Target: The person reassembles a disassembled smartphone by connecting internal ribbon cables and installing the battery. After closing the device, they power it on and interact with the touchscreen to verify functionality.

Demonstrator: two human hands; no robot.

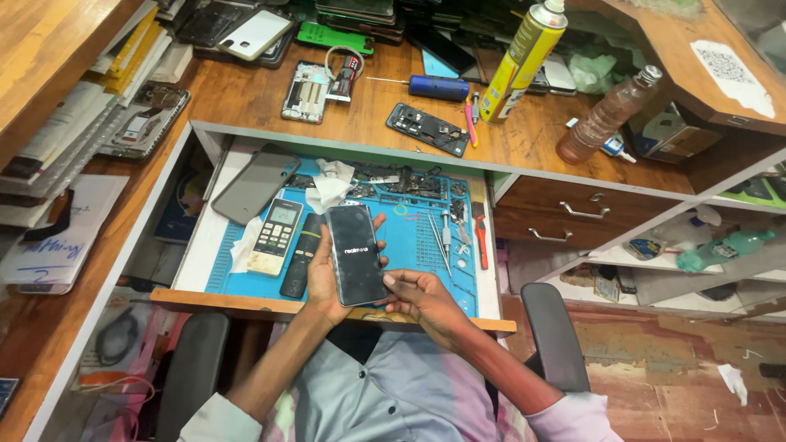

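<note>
A black smartphone [356, 254] with a lit dark screen is held upright over an open drawer. My left hand [322, 278] wraps around its left edge and back, fingertips showing on the right side. My right hand [422, 299] pinches its lower right corner. Under the phone lies a blue work mat [413, 245] in the drawer. A white remote control [276, 236] and a black remote [300, 255] lie just left of the phone.
The mat also carries tweezers, screwdrivers [446, 237], a red-handled tool [481, 245], a grey phone back [255, 184] and a tissue. The desk above holds opened phones [428, 128], a yellow spray can [521, 59], a brown bottle [606, 115] and a blue screwdriver [438, 87]. Drawers [573, 214] stand right.
</note>
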